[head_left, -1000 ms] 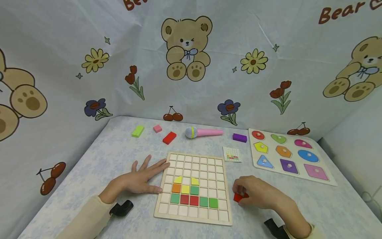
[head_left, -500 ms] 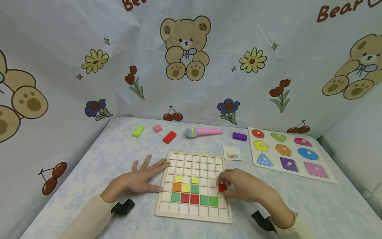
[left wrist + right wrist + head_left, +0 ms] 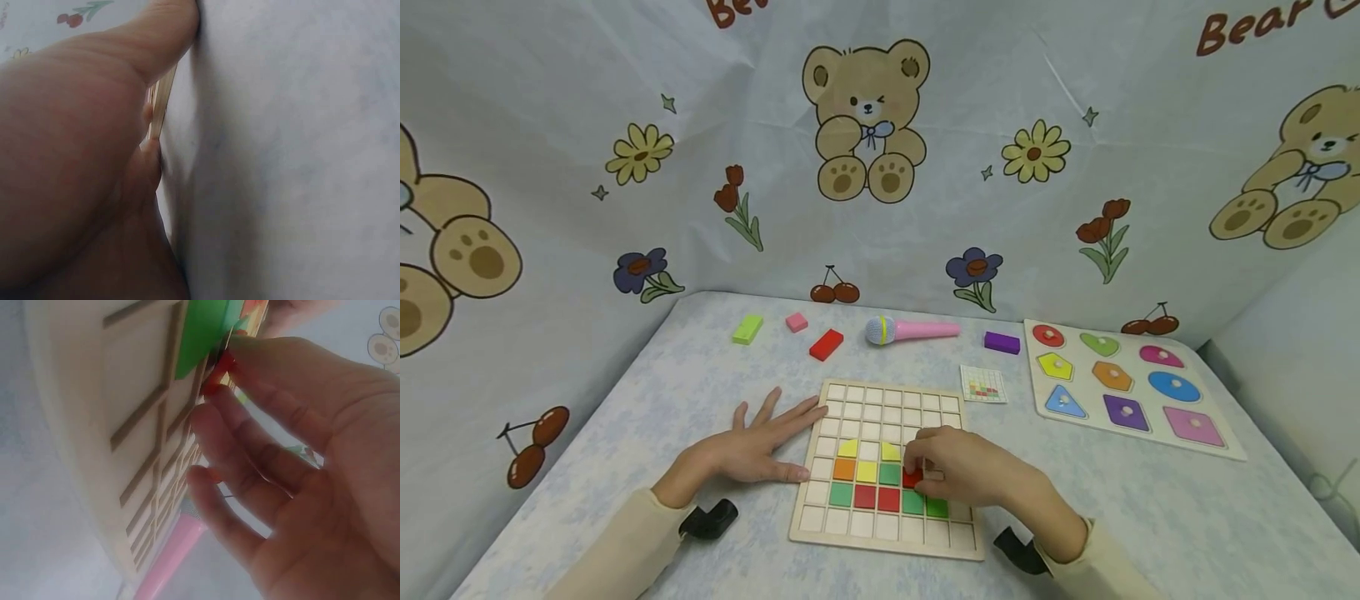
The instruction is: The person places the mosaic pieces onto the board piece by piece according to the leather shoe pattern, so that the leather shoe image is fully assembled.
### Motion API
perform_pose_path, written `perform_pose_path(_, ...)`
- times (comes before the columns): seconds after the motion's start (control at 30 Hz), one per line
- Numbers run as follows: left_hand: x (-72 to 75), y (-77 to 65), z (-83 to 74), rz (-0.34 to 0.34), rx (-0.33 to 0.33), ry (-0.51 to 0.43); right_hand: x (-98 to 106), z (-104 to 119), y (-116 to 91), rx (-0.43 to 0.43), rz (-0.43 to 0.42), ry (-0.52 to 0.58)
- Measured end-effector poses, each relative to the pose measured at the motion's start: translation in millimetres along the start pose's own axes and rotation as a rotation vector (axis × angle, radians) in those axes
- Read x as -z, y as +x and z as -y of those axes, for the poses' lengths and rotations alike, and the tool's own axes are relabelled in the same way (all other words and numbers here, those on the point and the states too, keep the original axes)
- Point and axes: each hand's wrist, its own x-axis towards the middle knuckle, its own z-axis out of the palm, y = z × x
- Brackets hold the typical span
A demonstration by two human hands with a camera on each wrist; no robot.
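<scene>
A wooden grid board [image 3: 801,525] lies on the table with square tiles in orange, yellow, green and red, plus two cut-corner yellow tiles. My right hand [image 3: 966,467] is over the board's right half, pinching a red square tile [image 3: 912,478] between thumb and fingers at a cell right of a green tile [image 3: 889,474]. In the right wrist view the red tile [image 3: 220,367] shows between the fingertips, close to the board. With fingers spread, my left hand [image 3: 756,450] rests at the board's left edge, fingertips and thumb touching it.
Behind the board lie a lime block [image 3: 747,329], a pink block [image 3: 796,322], a red block [image 3: 826,345], a toy microphone [image 3: 917,332] and a purple block [image 3: 1002,343]. A small pattern card [image 3: 983,385] sits near its top right corner. Farther right is a shape puzzle board [image 3: 1206,450].
My right hand has carried the red tile leftward from the table right of the board to a cell beside the green tile. My left hand has stayed in place.
</scene>
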Motion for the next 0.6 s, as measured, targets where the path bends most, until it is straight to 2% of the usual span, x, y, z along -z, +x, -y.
perform_pose_path(0.33, -0.6, 0.0, -0.3, -0.001, -0.003, -0.009, -1.6, 1.4, 0.3, 0.009, -0.023, -0.022)
perform_pose_path(0.47, -1.2, -0.6, -0.9, 0.002, -0.006, -0.017, 3.1, 2.9, -10.8, 0.004, -0.036, -0.054)
perform_pose_path(0.6, -0.5, -0.6, -0.6, 0.004, 0.003, -0.012, 8.7, -0.3, -28.0, -0.069, -0.027, -0.055)
